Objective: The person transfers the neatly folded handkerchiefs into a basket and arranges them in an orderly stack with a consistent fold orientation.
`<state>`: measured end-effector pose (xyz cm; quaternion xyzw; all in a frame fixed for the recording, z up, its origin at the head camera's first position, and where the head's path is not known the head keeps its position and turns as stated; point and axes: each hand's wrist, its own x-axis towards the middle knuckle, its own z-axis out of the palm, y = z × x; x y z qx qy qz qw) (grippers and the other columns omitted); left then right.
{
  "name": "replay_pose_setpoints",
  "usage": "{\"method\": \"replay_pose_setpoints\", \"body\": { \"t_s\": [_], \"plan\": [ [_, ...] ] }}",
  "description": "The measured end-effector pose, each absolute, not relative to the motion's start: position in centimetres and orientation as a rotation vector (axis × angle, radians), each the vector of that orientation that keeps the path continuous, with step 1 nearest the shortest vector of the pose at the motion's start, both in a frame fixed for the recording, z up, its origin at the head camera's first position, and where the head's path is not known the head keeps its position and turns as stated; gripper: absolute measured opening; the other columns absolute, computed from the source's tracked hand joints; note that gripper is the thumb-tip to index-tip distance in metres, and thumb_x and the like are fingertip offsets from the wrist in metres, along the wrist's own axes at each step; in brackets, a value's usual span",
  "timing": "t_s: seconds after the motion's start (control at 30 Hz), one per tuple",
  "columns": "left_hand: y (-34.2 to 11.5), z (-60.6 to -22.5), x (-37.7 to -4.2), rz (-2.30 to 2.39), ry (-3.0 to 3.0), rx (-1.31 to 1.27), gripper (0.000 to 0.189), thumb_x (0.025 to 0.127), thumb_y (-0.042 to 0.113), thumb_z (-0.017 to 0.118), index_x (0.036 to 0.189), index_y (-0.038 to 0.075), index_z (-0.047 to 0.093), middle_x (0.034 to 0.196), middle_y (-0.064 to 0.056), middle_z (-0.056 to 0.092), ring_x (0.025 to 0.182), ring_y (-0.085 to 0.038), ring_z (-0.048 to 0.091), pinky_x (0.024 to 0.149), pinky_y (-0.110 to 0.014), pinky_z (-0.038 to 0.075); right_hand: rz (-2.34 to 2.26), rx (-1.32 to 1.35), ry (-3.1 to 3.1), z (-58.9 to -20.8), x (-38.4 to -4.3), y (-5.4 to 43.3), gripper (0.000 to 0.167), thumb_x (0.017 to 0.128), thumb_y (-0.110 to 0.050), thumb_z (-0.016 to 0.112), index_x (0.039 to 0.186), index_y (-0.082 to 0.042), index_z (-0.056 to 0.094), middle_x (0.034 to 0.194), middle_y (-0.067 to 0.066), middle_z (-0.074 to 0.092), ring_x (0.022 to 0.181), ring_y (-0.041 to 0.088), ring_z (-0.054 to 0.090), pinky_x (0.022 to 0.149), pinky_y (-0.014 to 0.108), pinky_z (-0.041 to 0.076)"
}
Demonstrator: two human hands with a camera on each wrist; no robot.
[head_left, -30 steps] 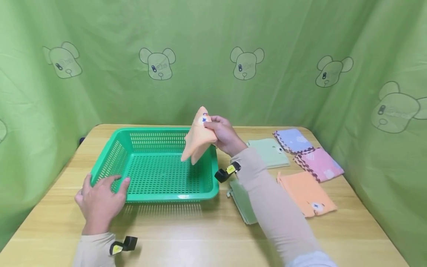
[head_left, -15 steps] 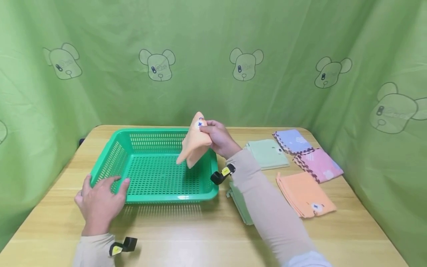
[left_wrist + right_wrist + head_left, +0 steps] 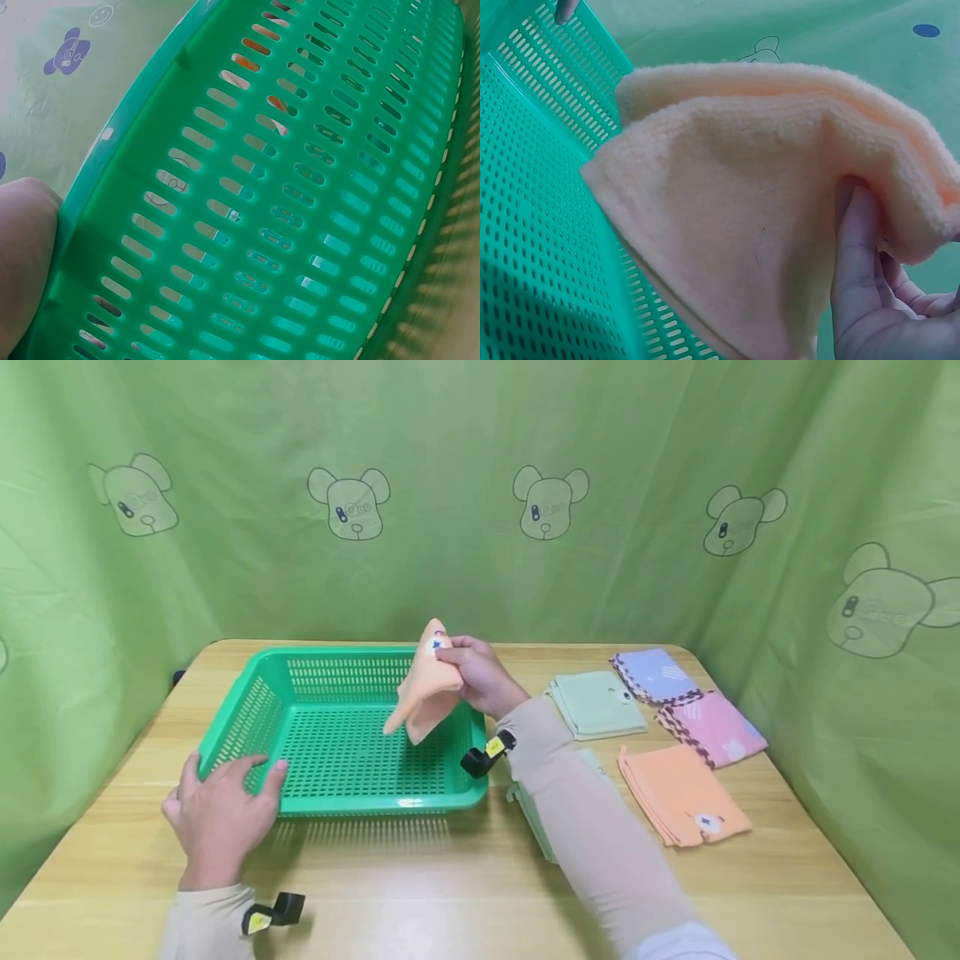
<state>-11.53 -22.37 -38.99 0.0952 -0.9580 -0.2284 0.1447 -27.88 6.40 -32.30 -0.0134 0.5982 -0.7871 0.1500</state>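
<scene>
Green curtain [image 3: 450, 568], peach towel [image 3: 427, 681], fuzzy, folded, drooping, blue-marked white patch [image 3: 437, 646]

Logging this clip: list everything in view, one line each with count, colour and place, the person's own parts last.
Perforated plastic basket: 1, green, on table, left of the folded towels
Held towel: 1, peach, over basket's right side
Folded orange towel: 1, orange, right, nearest
Folded green towels: 2, pale green, right of basket; one partly under the right sleeve
Blue towel: 1, blue, brown-checked edge, far right
Pink towel: 1, pink, brown-checked edge, nearer than blue
Table: 1, light wood, beneath
Curtain backdrop: green, animal-head prints, behind
Wrist devices: 2, black with yellow labels, on sleeves
Sleeves: 2, beige
Left hand: 1, bare, gripping basket's near-left corner
Right hand: 1, bare, pinching peach towel
</scene>
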Motion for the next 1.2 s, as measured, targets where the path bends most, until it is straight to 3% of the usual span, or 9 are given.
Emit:
{"method": "replay_pose_setpoints", "body": {
  "t_s": [0.27, 0.57, 0.97, 1.2],
  "plan": [
    [-22.3, -38.9, -11.5, -0.658, -2.772, 0.271, 0.063, 0.098, 0.058, 0.038, 0.126, 0.007, 0.060, 0.134, -0.027, 0.052, 0.137, -0.055, 0.012, 0.097, -0.072, 0.013, -2.237, -0.022, 1.707, -32.7, -27.9, 5.8, 0.013, 0.096, 0.002, 0.050, 0.108, 0.001, 0.048, 0.099, 0.012, 0.056, 0.068, 0.013, 0.058, 0.057, 0.019, 0.050],
    [-22.3, -38.8, -11.5, -0.663, -2.771, 0.261, 0.063, 0.098, 0.059, 0.038, 0.126, 0.006, 0.059, 0.134, -0.027, 0.052, 0.137, -0.056, 0.011, 0.097, -0.072, 0.013, -2.257, -0.003, 1.679, -33.3, -27.9, 5.1, 0.028, 0.095, 0.003, 0.050, 0.123, 0.009, 0.047, 0.102, 0.014, 0.058, 0.070, 0.013, 0.060, 0.058, 0.019, 0.051],
    [-22.3, -38.9, -11.4, -0.666, -2.773, 0.275, 0.061, 0.098, 0.057, 0.040, 0.125, 0.007, 0.060, 0.133, -0.027, 0.053, 0.137, -0.055, 0.011, 0.098, -0.072, 0.012, -2.229, -0.015, 1.686, -33.6, -28.1, 4.4, 0.017, 0.096, 0.003, 0.049, 0.112, 0.004, 0.048, 0.097, 0.012, 0.058, 0.063, 0.012, 0.057, 0.054, 0.019, 0.049],
    [-22.3, -38.9, -11.5, -0.673, -2.777, 0.274, 0.062, 0.098, 0.058, 0.038, 0.126, 0.006, 0.059, 0.134, -0.028, 0.051, 0.138, -0.055, 0.009, 0.098, -0.072, 0.012, -2.202, 0.023, 1.691, -34.0, -28.2, 4.0, 0.025, 0.095, 0.002, 0.051, 0.119, 0.005, 0.045, 0.095, 0.012, 0.059, 0.062, 0.011, 0.056, 0.054, 0.019, 0.049]
  ]
}}
